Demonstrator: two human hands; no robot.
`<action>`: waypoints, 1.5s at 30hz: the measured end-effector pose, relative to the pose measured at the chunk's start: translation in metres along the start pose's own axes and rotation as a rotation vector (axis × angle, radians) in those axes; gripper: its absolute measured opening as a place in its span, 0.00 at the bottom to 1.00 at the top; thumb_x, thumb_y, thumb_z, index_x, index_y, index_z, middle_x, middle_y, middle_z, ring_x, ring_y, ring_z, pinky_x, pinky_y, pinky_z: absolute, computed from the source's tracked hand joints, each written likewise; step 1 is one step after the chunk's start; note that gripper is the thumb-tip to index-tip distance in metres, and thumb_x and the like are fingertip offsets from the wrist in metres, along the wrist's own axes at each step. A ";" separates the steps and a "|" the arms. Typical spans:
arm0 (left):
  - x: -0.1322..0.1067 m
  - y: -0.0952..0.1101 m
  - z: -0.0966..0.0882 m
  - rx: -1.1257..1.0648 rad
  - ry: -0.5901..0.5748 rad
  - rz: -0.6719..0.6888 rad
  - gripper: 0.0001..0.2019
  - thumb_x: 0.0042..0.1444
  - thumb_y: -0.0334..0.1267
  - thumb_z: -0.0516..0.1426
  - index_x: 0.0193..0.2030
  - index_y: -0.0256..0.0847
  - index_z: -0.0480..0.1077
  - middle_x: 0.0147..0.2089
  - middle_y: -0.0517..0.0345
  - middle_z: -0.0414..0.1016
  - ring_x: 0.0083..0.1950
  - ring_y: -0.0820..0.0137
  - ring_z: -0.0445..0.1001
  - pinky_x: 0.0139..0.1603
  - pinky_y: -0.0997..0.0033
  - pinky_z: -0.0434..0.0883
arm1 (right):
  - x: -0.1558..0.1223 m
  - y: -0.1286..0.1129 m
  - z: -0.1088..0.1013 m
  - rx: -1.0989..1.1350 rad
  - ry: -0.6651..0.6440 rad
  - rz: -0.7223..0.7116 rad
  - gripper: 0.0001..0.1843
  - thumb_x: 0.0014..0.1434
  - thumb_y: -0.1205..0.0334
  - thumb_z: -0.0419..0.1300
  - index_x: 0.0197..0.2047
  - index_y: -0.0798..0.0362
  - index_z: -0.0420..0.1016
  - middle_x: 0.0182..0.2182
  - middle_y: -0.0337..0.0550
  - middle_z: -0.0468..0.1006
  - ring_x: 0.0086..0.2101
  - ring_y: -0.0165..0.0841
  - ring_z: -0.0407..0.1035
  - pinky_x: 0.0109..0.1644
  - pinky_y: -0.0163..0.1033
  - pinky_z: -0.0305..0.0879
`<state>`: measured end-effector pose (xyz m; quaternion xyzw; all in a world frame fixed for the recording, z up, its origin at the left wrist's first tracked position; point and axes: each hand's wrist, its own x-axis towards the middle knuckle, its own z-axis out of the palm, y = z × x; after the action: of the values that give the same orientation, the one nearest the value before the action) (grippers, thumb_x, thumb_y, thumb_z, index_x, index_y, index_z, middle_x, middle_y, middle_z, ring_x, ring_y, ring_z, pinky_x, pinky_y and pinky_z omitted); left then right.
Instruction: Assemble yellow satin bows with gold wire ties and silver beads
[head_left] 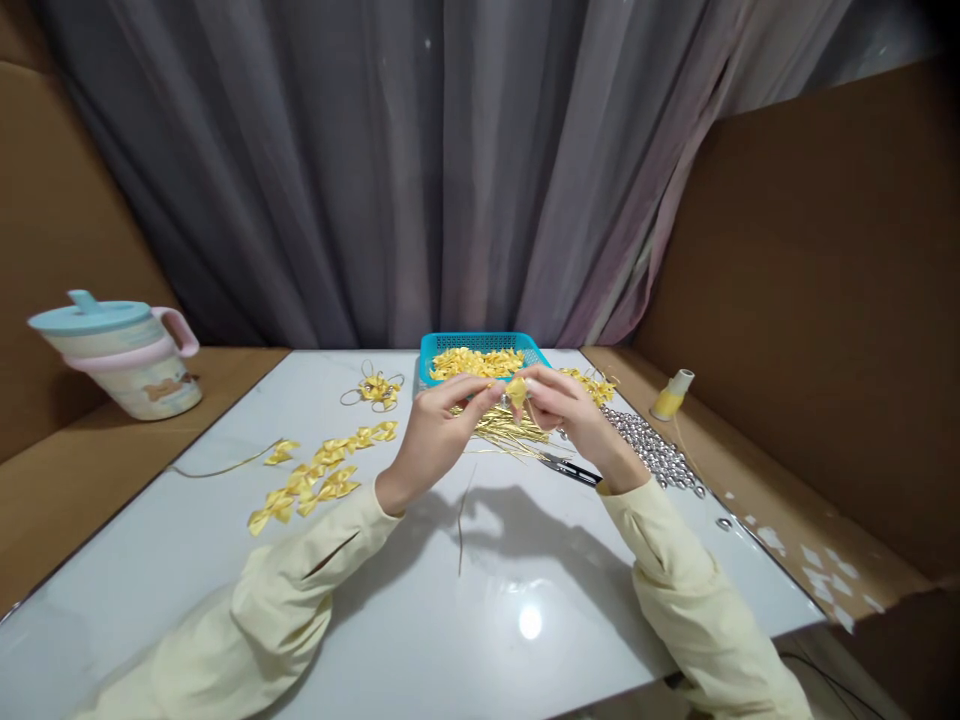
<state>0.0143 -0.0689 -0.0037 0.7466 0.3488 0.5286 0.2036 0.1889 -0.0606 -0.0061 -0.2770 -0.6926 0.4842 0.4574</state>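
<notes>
Both my hands are raised over the middle of the white table, fingertips meeting on one small yellow ribbon bow. My left hand pinches it from the left, my right hand from the right. A thin gold cord hangs down from the hands onto the table. Under the hands lies a bundle of gold cords. Just behind stands a turquoise basket filled with yellow bows.
A row of finished yellow bows lies at the left, a few corded bows further back. Silver beads and black scissors lie at the right. A lidded jug and a small yellow bottle stand on cardboard ledges.
</notes>
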 end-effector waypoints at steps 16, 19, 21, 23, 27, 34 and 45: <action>0.000 0.014 -0.002 -0.203 -0.136 -0.214 0.10 0.55 0.42 0.56 0.29 0.39 0.74 0.25 0.60 0.71 0.25 0.74 0.65 0.28 0.75 0.65 | -0.003 -0.001 0.007 -0.049 0.017 0.006 0.16 0.53 0.54 0.61 0.27 0.52 0.58 0.16 0.28 0.54 0.16 0.21 0.45 0.18 0.31 0.37; 0.000 0.016 -0.002 -0.228 -0.181 -0.234 0.11 0.56 0.41 0.55 0.29 0.38 0.73 0.26 0.58 0.72 0.26 0.74 0.67 0.28 0.75 0.66 | -0.003 -0.003 0.007 -0.059 0.007 0.019 0.14 0.52 0.56 0.61 0.28 0.53 0.60 0.16 0.29 0.59 0.16 0.20 0.45 0.18 0.30 0.37; 0.000 0.017 -0.002 -0.268 -0.211 -0.248 0.10 0.56 0.41 0.55 0.30 0.38 0.73 0.27 0.59 0.72 0.27 0.74 0.67 0.29 0.76 0.66 | -0.003 -0.003 0.006 -0.061 0.013 0.030 0.13 0.53 0.56 0.61 0.28 0.53 0.61 0.15 0.29 0.60 0.15 0.19 0.44 0.17 0.30 0.37; 0.000 0.018 -0.002 -0.315 -0.235 -0.264 0.08 0.55 0.40 0.56 0.30 0.38 0.72 0.27 0.60 0.70 0.28 0.75 0.67 0.29 0.77 0.67 | -0.003 -0.002 0.005 -0.058 0.009 0.039 0.14 0.53 0.55 0.61 0.28 0.54 0.61 0.15 0.30 0.61 0.15 0.19 0.45 0.17 0.30 0.36; 0.000 0.020 -0.002 -0.382 -0.248 -0.296 0.06 0.53 0.38 0.57 0.30 0.38 0.71 0.28 0.60 0.68 0.29 0.75 0.66 0.29 0.77 0.67 | -0.002 0.001 0.003 -0.065 -0.020 0.031 0.14 0.53 0.54 0.61 0.31 0.54 0.63 0.18 0.32 0.64 0.16 0.20 0.48 0.18 0.30 0.39; -0.002 0.018 -0.001 -0.599 -0.248 -0.469 0.07 0.53 0.40 0.57 0.32 0.38 0.71 0.32 0.58 0.69 0.32 0.73 0.67 0.30 0.75 0.66 | -0.004 -0.002 0.002 -0.115 -0.026 0.010 0.13 0.52 0.54 0.61 0.30 0.54 0.64 0.17 0.31 0.62 0.16 0.21 0.51 0.18 0.30 0.44; 0.003 0.011 0.001 -0.651 -0.132 -0.459 0.10 0.51 0.41 0.59 0.28 0.35 0.68 0.27 0.59 0.68 0.27 0.76 0.65 0.27 0.76 0.64 | -0.004 0.005 -0.010 -0.147 -0.025 -0.062 0.16 0.57 0.52 0.56 0.25 0.55 0.69 0.13 0.29 0.51 0.16 0.22 0.46 0.19 0.32 0.41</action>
<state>0.0189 -0.0745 0.0054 0.5783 0.3069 0.5031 0.5642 0.1989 -0.0576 -0.0111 -0.2821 -0.7402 0.4209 0.4420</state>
